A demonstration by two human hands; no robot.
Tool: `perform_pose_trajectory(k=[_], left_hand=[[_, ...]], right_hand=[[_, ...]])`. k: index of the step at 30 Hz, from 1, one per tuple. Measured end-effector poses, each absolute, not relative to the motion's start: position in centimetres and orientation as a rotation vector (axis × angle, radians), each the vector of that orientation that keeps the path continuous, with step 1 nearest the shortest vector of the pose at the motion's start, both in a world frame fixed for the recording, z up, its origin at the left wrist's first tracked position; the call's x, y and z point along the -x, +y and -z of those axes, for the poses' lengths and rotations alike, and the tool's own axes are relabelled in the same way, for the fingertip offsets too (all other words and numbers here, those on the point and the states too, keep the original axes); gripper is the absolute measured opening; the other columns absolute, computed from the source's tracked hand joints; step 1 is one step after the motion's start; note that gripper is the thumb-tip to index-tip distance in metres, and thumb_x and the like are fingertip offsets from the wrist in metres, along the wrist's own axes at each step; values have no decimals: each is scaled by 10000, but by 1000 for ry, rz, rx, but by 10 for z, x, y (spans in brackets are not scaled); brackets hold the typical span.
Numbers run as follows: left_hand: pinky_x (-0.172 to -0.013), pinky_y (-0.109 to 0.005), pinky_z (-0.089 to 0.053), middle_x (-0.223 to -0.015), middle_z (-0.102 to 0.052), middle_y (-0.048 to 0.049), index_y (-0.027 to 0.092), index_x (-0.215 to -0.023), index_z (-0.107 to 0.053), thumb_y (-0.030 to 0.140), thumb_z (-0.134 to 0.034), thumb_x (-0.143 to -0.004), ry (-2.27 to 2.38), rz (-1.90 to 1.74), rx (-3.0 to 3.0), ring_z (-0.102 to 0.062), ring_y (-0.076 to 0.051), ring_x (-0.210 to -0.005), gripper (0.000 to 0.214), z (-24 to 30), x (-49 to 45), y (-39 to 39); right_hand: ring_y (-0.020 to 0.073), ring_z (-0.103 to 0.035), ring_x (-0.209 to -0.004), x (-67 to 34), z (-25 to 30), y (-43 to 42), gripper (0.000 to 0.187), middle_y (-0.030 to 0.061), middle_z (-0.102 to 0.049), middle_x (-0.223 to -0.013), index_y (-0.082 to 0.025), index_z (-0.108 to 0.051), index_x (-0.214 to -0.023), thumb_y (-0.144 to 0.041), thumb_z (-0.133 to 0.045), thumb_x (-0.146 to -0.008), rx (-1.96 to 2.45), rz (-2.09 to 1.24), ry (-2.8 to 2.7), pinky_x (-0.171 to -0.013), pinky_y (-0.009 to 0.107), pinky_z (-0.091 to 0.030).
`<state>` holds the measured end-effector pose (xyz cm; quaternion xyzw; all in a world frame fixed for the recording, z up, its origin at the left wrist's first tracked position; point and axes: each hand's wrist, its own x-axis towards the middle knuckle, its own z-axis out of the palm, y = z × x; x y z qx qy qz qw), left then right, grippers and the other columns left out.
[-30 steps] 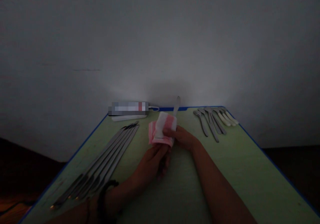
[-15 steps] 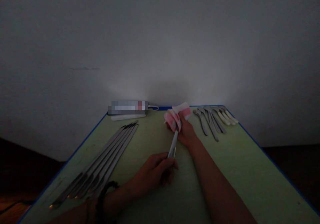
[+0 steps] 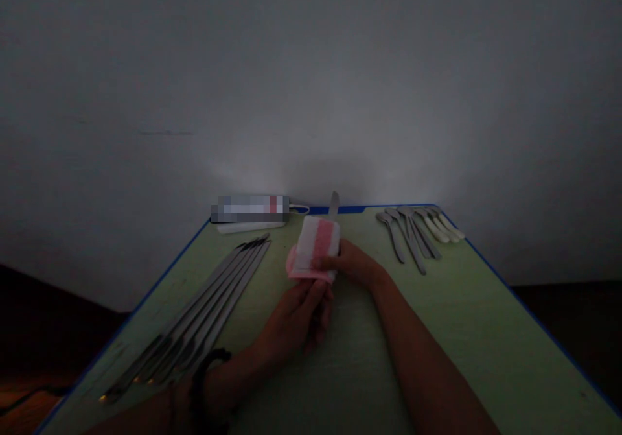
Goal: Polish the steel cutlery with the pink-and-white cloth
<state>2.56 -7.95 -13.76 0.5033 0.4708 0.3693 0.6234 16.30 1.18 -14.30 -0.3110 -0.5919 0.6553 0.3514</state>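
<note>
A table knife (image 3: 334, 204) points away from me, its rounded blade tip sticking out beyond a pink and white cloth (image 3: 318, 244). The cloth is folded around the knife's middle and hides most of it. My right hand (image 3: 357, 263) is closed on the cloth from the right, thumb on top. Just below the cloth, my left hand (image 3: 304, 312) is closed round the handle end, which its fingers and the cloth cover. A row of long metal cutlery (image 3: 214, 299), apparently knives, lies to the left of my left hand.
Several spoons (image 3: 411, 234) lie at the right back of the green table (image 3: 466, 344), some with white handles (image 3: 435, 227). A blurred-out box-like object (image 3: 250, 209) with a white cord (image 3: 299, 209) stands at the left back, before the wall (image 3: 311, 98).
My right hand has brought the cloth back towards me along the knife, close to my left hand. The blade tip now shows past the cloth, and the cloth lies flatter over the knife.
</note>
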Motion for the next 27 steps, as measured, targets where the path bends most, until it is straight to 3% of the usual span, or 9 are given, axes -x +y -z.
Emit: perform_pose_trajectory(k=[11,16,19,27], left_hand=[[-312,-150,-271,-383,-462,59,159,-621,-506,353,-451,-801,1072,-665,-1249,-372,-61,-309,271,141,-18,-81],[-304,-183,-315,-520,-574,-1,135,-815,-554,387,-365,-818,933,-749,-906,-491,-110,-366,316,136,-22,-77],[-279,-172,-299,-502,-516,47,156,-886,-528,414,-336,-856,961,-832,-782,-451,-91,-327,322,134,-23,-74],[-284,-124,-293,-561,-457,90,190,-760,-427,366,-535,-808,963,-851,-944,-414,-37,-342,212,132,-24,-77]], right_hand=[[128,-568,-716,-155,159,16,339,13,-656,-789,-165,-632,-906,-439,-639,-708,650,-1717,-1032,-721,246,-452],[115,-536,-587,-158,154,13,333,-9,-622,-639,-151,-628,-806,-459,-656,-682,653,-1781,-1010,-625,237,-445],[113,-509,-503,-160,152,11,361,-15,-583,-541,-141,-611,-736,-498,-638,-682,645,-1858,-1030,-546,243,-435],[129,-580,-663,-156,150,10,268,13,-658,-731,-134,-614,-821,-327,-706,-659,596,-1878,-920,-655,243,-475]])
